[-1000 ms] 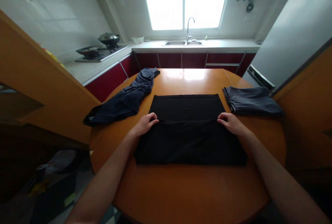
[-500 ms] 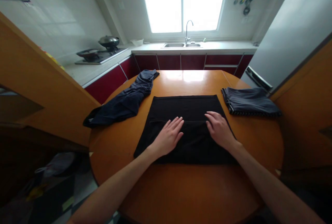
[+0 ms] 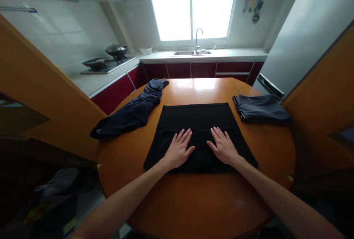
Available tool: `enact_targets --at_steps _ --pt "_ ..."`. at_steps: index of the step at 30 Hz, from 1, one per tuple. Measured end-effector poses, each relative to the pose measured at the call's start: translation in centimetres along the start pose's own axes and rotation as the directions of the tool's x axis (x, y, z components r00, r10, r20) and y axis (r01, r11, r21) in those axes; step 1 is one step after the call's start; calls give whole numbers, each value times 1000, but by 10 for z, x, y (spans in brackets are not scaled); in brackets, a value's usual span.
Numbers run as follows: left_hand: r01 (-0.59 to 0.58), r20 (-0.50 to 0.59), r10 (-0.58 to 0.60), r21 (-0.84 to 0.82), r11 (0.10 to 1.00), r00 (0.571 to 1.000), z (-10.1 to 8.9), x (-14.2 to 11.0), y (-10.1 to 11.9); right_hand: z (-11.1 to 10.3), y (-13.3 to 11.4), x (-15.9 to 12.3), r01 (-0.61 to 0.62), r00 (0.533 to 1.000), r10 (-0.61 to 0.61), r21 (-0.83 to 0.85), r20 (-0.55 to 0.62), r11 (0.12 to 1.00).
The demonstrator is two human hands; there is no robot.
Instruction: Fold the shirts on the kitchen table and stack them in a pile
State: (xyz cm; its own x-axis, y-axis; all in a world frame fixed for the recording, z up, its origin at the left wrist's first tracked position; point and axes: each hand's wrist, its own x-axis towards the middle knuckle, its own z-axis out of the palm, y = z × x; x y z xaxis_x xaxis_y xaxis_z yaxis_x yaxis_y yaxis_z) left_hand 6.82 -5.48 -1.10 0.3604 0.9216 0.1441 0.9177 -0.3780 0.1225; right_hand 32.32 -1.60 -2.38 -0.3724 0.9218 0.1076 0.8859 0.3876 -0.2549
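Black cloth (image 3: 196, 116): lies flat on the wooden table (image 3: 204, 202), a layer's edge running across its middle, and bears the left hand (image 3: 178, 151) and the right hand (image 3: 223, 148), both palm down, fingers slightly spread. Has rumpled dark blue clothing (image 3: 132, 114) to the left, folded gray clothing (image 3: 261, 108) near its far right corner.

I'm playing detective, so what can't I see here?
Head view:
Patches of black cloth: hidden by the left hand and right hand.
Outside the window: lost in glare.
Top of the fridge: cut off by the picture's edge.
Pile on the floor: dark, blurred.
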Motion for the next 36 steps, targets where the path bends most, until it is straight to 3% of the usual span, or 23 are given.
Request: enact_targets --at_steps 4,9,11,13,16,18,22,24,30,36 --pt "100 41 -99 -18 995 994 -4 -11 -32 -4 32 -5 -82 997 82 -52 -1 995" --pt "182 34 -180 -83 980 983 -11 -32 -79 -6 62 -18 -129 988 125 -46 -91 991" --pt "236 -33 -245 -178 955 969 -18 -45 -92 -9 66 -24 -130 976 124 -21 -182 991" --pt "274 -170 -331 -293 916 928 -28 -61 -99 -15 68 -33 -101 945 101 13 -310 995" --pt "318 -320 -471 -428 846 822 -44 -93 -98 -23 68 -55 14 889 22 75 -458 997" --pt "366 -288 -542 -488 792 790 -52 -116 -89 -25 68 -73 44 870 18 113 -493 993" --pt "421 -104 -568 -566 709 817 -54 -149 -63 -21 73 -110 -62 875 145 191 -462 980" --pt "412 -69 -551 -587 696 832 -50 -157 -52 -19 77 -125 -109 886 210 254 -414 961" --pt "419 -94 -584 -606 676 807 -43 -161 -42 -22 87 -153 -167 897 287 343 -337 925" --pt "415 -131 -588 -589 693 798 -42 -155 -49 -26 78 -152 -149 917 260 345 -301 927"
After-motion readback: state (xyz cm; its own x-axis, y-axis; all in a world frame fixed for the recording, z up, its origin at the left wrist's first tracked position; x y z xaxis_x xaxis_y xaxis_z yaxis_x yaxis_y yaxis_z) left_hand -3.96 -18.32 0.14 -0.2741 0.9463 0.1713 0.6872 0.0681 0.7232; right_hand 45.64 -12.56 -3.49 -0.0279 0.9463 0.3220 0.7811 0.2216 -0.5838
